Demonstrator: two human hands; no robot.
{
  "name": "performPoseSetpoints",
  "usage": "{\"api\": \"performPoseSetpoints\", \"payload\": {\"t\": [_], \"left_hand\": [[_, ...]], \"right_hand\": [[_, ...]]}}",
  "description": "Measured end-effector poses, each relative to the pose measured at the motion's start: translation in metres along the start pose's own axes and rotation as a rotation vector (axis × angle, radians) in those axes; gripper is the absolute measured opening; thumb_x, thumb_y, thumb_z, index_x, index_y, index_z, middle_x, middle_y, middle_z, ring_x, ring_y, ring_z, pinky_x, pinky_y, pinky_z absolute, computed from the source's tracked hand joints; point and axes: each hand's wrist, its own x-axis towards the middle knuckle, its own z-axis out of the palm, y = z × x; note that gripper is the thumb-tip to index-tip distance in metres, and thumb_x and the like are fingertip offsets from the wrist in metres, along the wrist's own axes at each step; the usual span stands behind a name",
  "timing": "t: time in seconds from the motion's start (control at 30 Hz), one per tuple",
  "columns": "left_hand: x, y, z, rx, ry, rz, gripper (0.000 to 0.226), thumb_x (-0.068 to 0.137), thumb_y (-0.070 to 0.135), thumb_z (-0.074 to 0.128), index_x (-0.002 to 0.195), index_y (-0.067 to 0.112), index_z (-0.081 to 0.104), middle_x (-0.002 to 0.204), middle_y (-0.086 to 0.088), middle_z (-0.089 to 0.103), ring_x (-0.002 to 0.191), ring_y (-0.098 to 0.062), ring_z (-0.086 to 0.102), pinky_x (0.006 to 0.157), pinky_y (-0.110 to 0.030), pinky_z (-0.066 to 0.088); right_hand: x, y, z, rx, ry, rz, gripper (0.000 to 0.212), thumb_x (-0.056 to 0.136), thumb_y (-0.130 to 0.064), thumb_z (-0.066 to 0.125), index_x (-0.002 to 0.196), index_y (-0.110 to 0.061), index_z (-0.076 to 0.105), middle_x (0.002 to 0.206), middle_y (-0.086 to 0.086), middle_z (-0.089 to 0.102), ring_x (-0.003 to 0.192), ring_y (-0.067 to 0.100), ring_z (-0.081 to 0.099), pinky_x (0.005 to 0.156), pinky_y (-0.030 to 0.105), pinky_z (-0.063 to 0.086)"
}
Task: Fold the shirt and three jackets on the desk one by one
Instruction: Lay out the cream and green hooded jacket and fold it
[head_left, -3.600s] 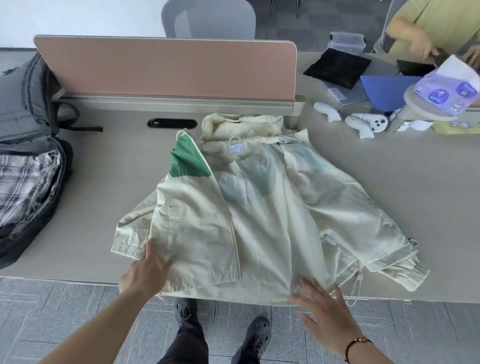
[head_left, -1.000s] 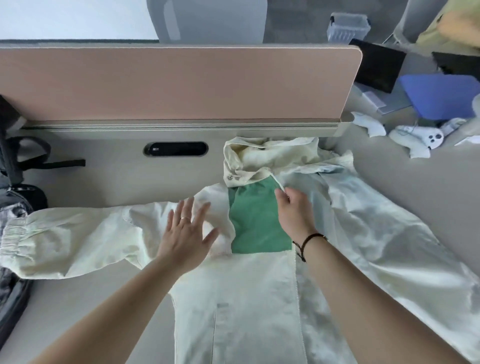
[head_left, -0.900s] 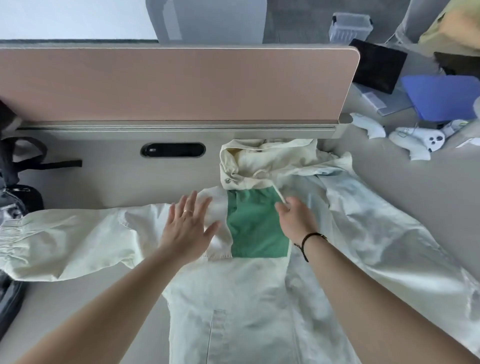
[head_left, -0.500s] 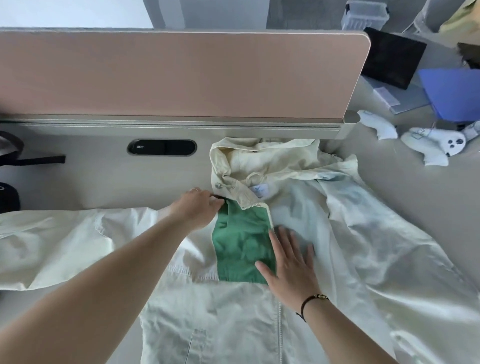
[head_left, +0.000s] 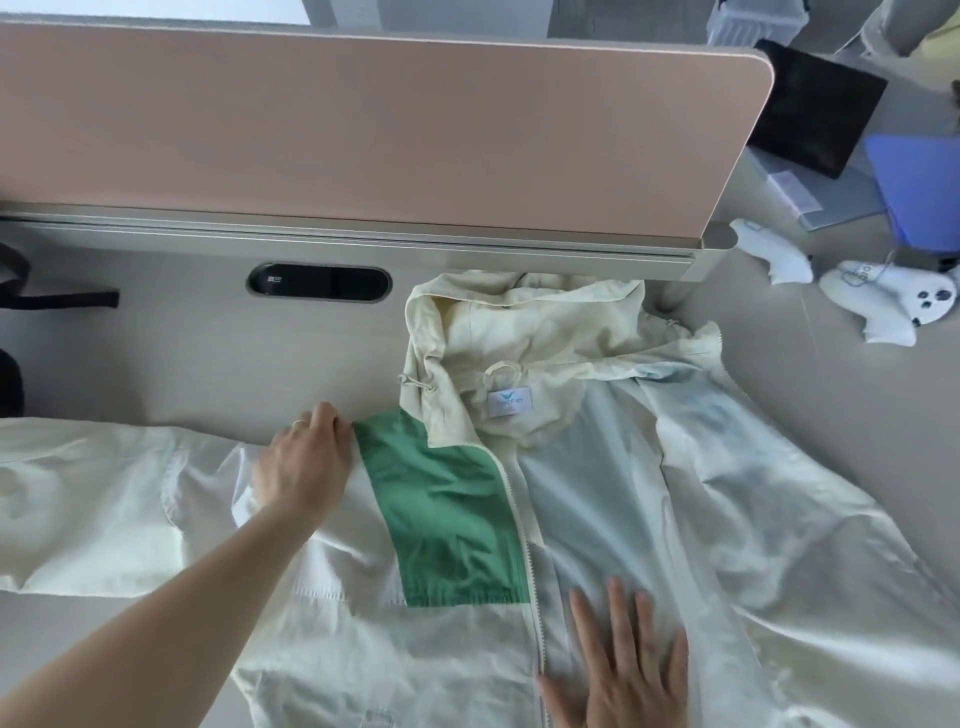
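Jacket (head_left: 597, 519): cream, hooded, spread open and face up across the desk (head_left: 182, 353); hood bunched against the base of the pink divider (head_left: 363, 119); one sleeve stretched out flat toward the left edge of view.
Green panel (head_left: 447, 514): on the chest of the jacket's left-lying front, beside the zip; creased.
Neck label (head_left: 509, 404): white, showing inside the collar just below the hood.
Left hand (head_left: 304, 467): forearm reaching in from the lower left; fingers curled over the shoulder edge of the jacket just beside the green panel's upper corner, gripping the fabric there; ring on one finger.
Right hand (head_left: 618, 660): flat on the pale lining right of the zip, palm down, fingers straight and slightly spread, pressing the cloth to the desk; holding nothing.
Cable slot (head_left: 318, 282): dark oval in the desk, beyond the left hand, apart from the jacket.
White controllers (head_left: 883, 301): two, on the desk at far right, well apart from the jacket.
Blue folder (head_left: 924, 192): behind the controllers, at the right edge.
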Motion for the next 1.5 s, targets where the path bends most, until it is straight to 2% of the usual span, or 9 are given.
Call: {"api": "performPoseSetpoints", "payload": {"t": [0.33, 0.5, 0.73, 0.87, 0.97, 1.07, 1.17, 1.27, 1.5], "left_hand": [[0.006, 0.050, -0.005, 0.015, -0.132, 0.110, 0.055, 0.097, 0.064, 0.037, 0.131, 0.026, 0.056, 0.129, -0.001, 0.063, 0.126, -0.027, 0.048, 0.102, -0.046, 0.031], [0.040, 0.081, -0.017, -0.364, -0.314, -0.117, 0.033, 0.095, 0.053, 0.046, 0.088, 0.025, 0.063, 0.070, 0.005, 0.066, 0.081, -0.019, 0.062, 0.089, -0.040, 0.036], [0.075, 0.091, -0.043, -0.747, 0.033, -0.149, 0.016, 0.100, 0.024, 0.047, 0.099, 0.018, 0.062, 0.079, 0.009, 0.062, 0.078, -0.025, 0.061, 0.059, -0.032, 0.043], [0.061, 0.095, -0.032, -0.515, -0.043, -0.003, 0.036, 0.106, 0.038, 0.032, 0.135, 0.024, 0.049, 0.127, -0.007, 0.063, 0.120, -0.032, 0.056, 0.096, -0.044, 0.046], [0.028, 0.062, -0.006, -0.054, -0.225, 0.198, 0.063, 0.104, 0.057, 0.022, 0.160, 0.029, 0.009, 0.170, -0.004, 0.003, 0.155, -0.026, 0.006, 0.125, -0.048, 0.011], [-0.013, 0.024, 0.010, 0.098, -0.156, 0.283, 0.074, 0.101, 0.064, 0.016, 0.162, 0.022, 0.011, 0.169, -0.009, -0.003, 0.156, -0.028, -0.002, 0.125, -0.050, 0.002], [-0.040, 0.009, 0.023, 0.124, -0.139, 0.316, 0.076, 0.100, 0.062, 0.024, 0.161, 0.016, 0.020, 0.169, -0.009, 0.009, 0.156, -0.030, 0.005, 0.124, -0.051, 0.005], [-0.055, 0.014, 0.035, 0.126, -0.199, 0.311, 0.075, 0.101, 0.065, 0.017, 0.162, 0.022, 0.007, 0.170, -0.003, 0.002, 0.156, -0.025, -0.003, 0.124, -0.049, 0.000], [-0.023, 0.059, 0.034, 0.111, -0.295, 0.312, 0.074, 0.100, 0.065, 0.006, 0.157, 0.027, -0.022, 0.162, 0.003, -0.034, 0.147, -0.018, -0.037, 0.122, -0.046, -0.019]], "right_hand": [[0.104, -0.069, -0.072, 0.440, -0.008, -0.068, 0.063, 0.099, -0.065, 0.033, 0.144, -0.022, 0.044, 0.143, 0.000, 0.053, 0.133, 0.023, 0.048, 0.114, 0.043, 0.034], [0.202, -0.113, -0.090, 0.489, -0.122, -0.054, 0.030, 0.097, -0.038, 0.058, 0.121, -0.021, 0.061, 0.116, -0.004, 0.066, 0.111, 0.021, 0.060, 0.098, 0.039, 0.044], [0.257, -0.116, -0.102, 0.708, 0.340, -0.124, 0.029, 0.102, -0.022, 0.052, 0.074, -0.013, 0.057, 0.062, -0.002, 0.053, 0.057, 0.026, 0.049, 0.061, 0.035, 0.039], [0.281, -0.103, -0.072, 0.498, 0.115, -0.021, 0.022, 0.104, -0.023, 0.049, 0.088, -0.012, 0.061, 0.078, 0.007, 0.065, 0.078, 0.033, 0.060, 0.071, 0.040, 0.040], [0.270, -0.086, -0.061, 0.361, 0.059, 0.056, 0.018, 0.102, -0.029, 0.050, 0.109, -0.018, 0.062, 0.101, 0.002, 0.066, 0.102, 0.028, 0.059, 0.085, 0.042, 0.041], [0.226, -0.096, -0.071, 0.394, 0.330, -0.193, 0.020, 0.097, -0.022, 0.057, 0.116, -0.016, 0.062, 0.111, 0.004, 0.061, 0.102, 0.027, 0.056, 0.088, 0.042, 0.043], [0.179, -0.115, -0.062, 0.360, 0.070, -0.478, 0.041, 0.100, -0.038, 0.048, 0.134, -0.016, 0.054, 0.141, 0.008, 0.051, 0.130, 0.026, 0.048, 0.109, 0.044, 0.041], [0.173, -0.115, -0.034, 0.189, -0.180, -0.388, 0.069, 0.101, -0.066, 0.022, 0.158, -0.029, 0.020, 0.169, 0.003, 0.008, 0.155, 0.023, 0.010, 0.124, 0.054, 0.009], [0.207, -0.084, -0.033, 0.005, -0.152, -0.263, 0.078, 0.093, -0.080, 0.005, 0.160, -0.039, 0.005, 0.169, -0.003, -0.004, 0.156, 0.019, -0.002, 0.118, 0.067, -0.005]]}}
